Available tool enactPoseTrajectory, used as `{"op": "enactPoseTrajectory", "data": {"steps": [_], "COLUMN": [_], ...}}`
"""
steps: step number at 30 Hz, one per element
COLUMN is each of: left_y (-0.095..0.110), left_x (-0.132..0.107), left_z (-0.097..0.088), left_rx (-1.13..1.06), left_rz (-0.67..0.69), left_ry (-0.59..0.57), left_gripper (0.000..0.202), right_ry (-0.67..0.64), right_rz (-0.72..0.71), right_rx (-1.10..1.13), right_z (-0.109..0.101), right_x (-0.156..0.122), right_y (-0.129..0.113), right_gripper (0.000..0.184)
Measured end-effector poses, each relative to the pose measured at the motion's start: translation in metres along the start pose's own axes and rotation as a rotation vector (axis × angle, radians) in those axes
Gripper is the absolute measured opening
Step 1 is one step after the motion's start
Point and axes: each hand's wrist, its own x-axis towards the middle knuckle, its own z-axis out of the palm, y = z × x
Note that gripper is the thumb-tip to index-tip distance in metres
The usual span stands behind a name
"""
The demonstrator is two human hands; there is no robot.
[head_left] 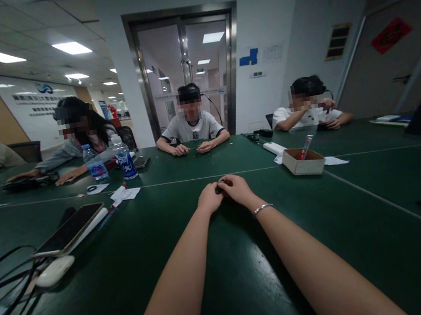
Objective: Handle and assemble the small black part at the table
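The person's left hand (209,199) and right hand (237,189) meet over the green table (230,278), just on the near side of the pale seam (166,183) running across it, well short of the far edge; between the fingertips sits a small dark object (218,189), partly covered, too small to identify; both hands are curled nearly closed about it, the fingers bunched with little gap, though how firmly each presses cannot be told.

Judging by its size, it should be light and easily lost from the fingers; whether it is stiff or soft, slick or fragile, does not show; a fingertip pinch at its opposite sides looks the surest hold, close above the tabletop.

Toward the table's left edge lie a smartphone (71,229) and a white rounded case (56,272); right of the hands, beyond them, stands an open cardboard box (303,168); a co-worker (193,128) sits at the far edge.
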Motion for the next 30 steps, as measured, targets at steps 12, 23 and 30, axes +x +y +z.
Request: {"op": "enactPoseTrajectory", "data": {"steps": [12,23,30], "left_y": [-0.023,-0.027,-0.02], "left_x": [-0.006,-0.012,-0.02], "left_z": [0.0,-0.007,-0.012], "left_rx": [-0.266,-0.447,-0.455], "left_rz": [-0.048,0.049,0.145], "left_ry": [0.026,-0.02,0.139], "left_gripper": [0.021,0.061,0.036], "right_ry": [-0.117,-0.106,-0.136], "right_rz": [-0.065,0.08,0.094], "right_rx": [-0.125,0.086,0.108], "right_z": [0.005,0.015,0.02], "right_x": [-0.004,-0.004,-0.004], "right_y": [-0.007,0.007,0.014], "right_gripper": [0.004,0.007,0.007]}}
